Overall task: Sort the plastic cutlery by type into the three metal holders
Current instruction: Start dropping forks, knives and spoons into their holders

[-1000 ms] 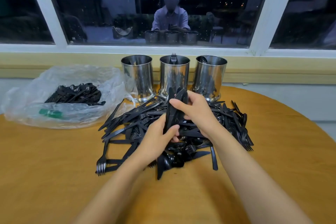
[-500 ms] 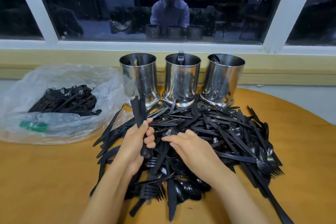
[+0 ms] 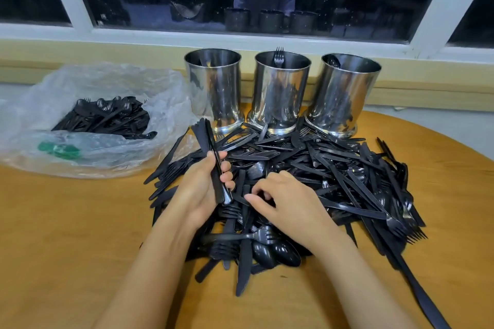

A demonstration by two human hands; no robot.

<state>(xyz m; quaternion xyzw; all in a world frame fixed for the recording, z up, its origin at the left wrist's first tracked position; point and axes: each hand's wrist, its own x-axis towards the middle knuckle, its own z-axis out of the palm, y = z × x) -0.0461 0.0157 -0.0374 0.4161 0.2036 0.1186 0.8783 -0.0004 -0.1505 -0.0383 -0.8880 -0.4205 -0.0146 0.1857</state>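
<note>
And the left hand (image 3: 199,191) grips knives (image 3: 203,136), surely light, stiff and slick, by their handles; the right hand (image 3: 290,201) curls into the pile (image 3: 328,165), catch unclear.

No words, brands or numbers can be read anywhere. The green print (image 3: 59,149) on the plastic bag (image 3: 112,80), left, is too blurred to make out

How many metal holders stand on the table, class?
3, in a row behind the cutlery pile: left holder, middle holder with a fork, right holder. None seems hidden.
</note>
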